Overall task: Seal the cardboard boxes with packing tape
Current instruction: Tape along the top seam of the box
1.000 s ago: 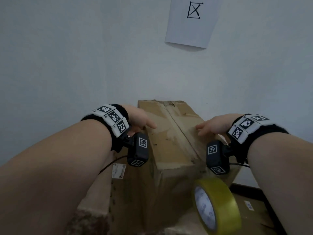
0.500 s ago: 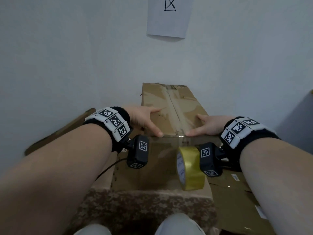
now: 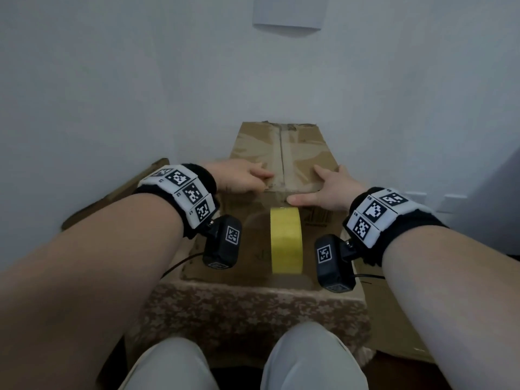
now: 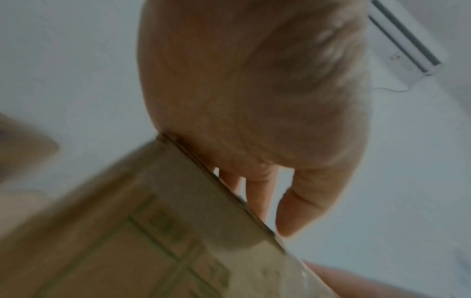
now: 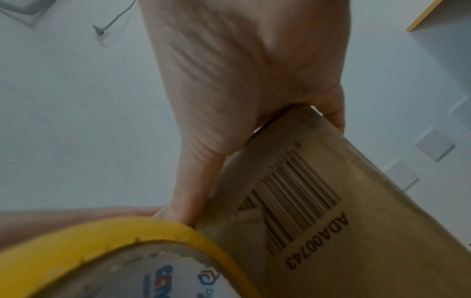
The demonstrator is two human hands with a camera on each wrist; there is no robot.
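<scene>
A brown cardboard box lies lengthwise in front of me, its top flaps closed along a taped centre seam. My left hand rests flat on the top near the front left edge, fingers stretched toward the seam. My right hand presses the front right part of the top, with its thumb lying along the front edge. A yellow packing tape roll hangs on edge against the box's near face, just under that thumb. The right wrist view shows the roll beside a barcode on the box.
The box sits on a camouflage-patterned surface above my knees. Flat cardboard lies to the right and another piece leans at the left. A white wall with a paper sheet stands close behind.
The box has come down from a raised tilt to lie level. Both hands slid to the top's near edge, and the tape roll swung edge-on against the near face.
</scene>
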